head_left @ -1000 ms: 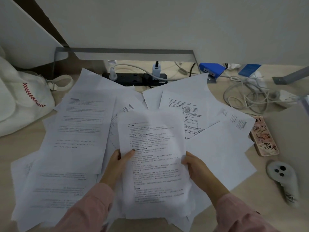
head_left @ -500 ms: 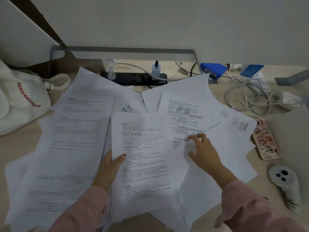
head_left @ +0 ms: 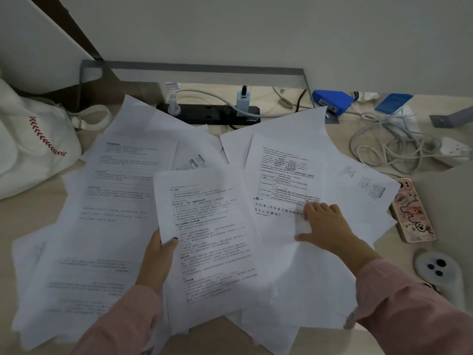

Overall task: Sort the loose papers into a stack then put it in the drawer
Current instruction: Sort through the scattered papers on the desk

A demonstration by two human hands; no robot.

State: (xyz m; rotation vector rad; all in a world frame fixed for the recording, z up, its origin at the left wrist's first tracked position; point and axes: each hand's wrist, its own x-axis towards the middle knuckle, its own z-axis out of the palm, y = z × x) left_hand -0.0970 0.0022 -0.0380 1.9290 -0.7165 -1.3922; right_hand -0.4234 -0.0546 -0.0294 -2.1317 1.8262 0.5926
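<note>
Several loose printed sheets [head_left: 110,216] lie fanned across the pale desk. My left hand [head_left: 156,257] grips the left edge of a small gathered stack [head_left: 212,234] in the middle, thumb on top. My right hand [head_left: 325,224] rests flat, fingers spread, on a sheet with a table and large characters [head_left: 284,180] to the right of the stack. No drawer is in view.
A white bag with red stitching [head_left: 30,139] sits at the left. A black power strip [head_left: 210,114] and tangled cables [head_left: 389,142] lie at the back. At the right are a phone in a pink case [head_left: 412,208] and a white controller [head_left: 440,272].
My right hand let go of the stack's right edge and moved up and right onto the sheet with the table. The left hand kept hold of the stack.
</note>
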